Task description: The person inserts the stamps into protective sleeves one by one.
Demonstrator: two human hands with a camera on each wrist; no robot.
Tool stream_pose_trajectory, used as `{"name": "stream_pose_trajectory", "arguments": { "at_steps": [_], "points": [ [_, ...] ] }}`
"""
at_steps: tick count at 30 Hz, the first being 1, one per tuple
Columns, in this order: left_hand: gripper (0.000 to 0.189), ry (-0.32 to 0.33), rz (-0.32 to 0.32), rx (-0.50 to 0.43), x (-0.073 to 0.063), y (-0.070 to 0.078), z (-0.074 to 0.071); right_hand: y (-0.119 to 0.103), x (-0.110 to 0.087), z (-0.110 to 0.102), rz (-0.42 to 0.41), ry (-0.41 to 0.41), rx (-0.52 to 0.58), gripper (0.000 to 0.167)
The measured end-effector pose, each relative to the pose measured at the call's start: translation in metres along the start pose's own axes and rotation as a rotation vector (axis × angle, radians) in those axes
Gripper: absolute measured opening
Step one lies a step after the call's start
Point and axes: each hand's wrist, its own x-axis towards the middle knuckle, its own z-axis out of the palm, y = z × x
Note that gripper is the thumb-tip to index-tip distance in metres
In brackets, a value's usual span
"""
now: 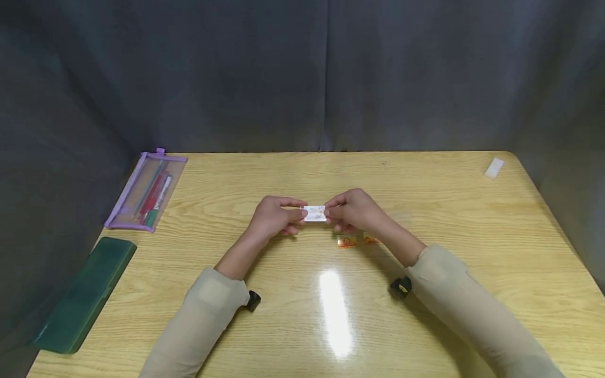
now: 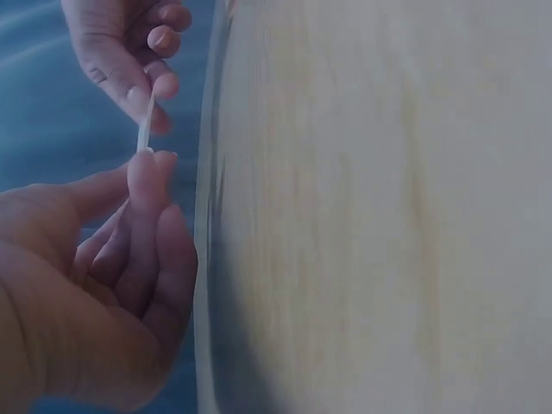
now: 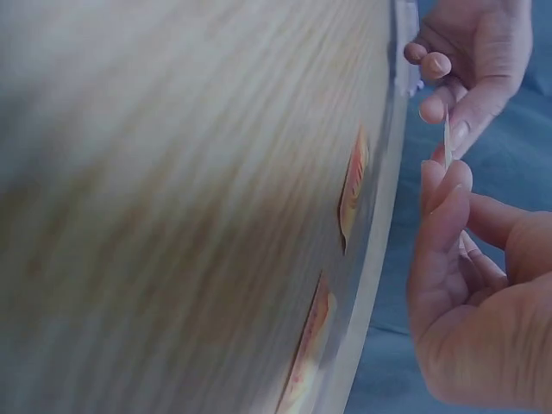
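Note:
Both hands hold a small, thin white packet (image 1: 314, 213) with faint print above the middle of the table. My left hand (image 1: 276, 216) pinches its left end between thumb and fingers, and my right hand (image 1: 354, 211) pinches the right end. Seen edge-on in the left wrist view, the packet (image 2: 146, 128) spans the gap between the two sets of fingertips. Just below the right hand lie two small orange-and-red packets, one orange packet (image 1: 346, 241) in plain sight and the other orange packet (image 1: 371, 238) partly behind the right wrist.
A purple-edged mesh pouch (image 1: 124, 202) with several pens lies at the back left of the wooden table (image 1: 293, 336). In front of it is a dark green case (image 1: 90, 294) along the left edge. A small white block (image 1: 494, 168) sits at the back right corner.

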Motion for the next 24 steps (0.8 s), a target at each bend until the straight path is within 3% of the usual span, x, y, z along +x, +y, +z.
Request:
{"name": "stream_pose_trajectory", "arguments": {
  "at_steps": [7, 17, 20, 24],
  "points": [
    [0.023, 0.043, -0.027, 0.186, 0.007, 0.002, -0.002, -0.005, 0.01, 0.003, 0.024, -0.008, -0.043, 0.021],
    [0.03, 0.082, -0.064, 0.278, 0.003, 0.005, -0.009, -0.001, 0.01, -0.009, -0.02, 0.011, -0.091, 0.025],
    [0.033, 0.099, -0.014, 0.344, -0.001, 0.004, -0.014, 0.004, 0.006, -0.017, -0.057, 0.021, -0.076, 0.027],
    [0.041, 0.103, 0.107, 0.403, -0.005, 0.003, -0.016, 0.011, -0.004, -0.023, -0.124, 0.021, -0.05, 0.031]
  ]
}}
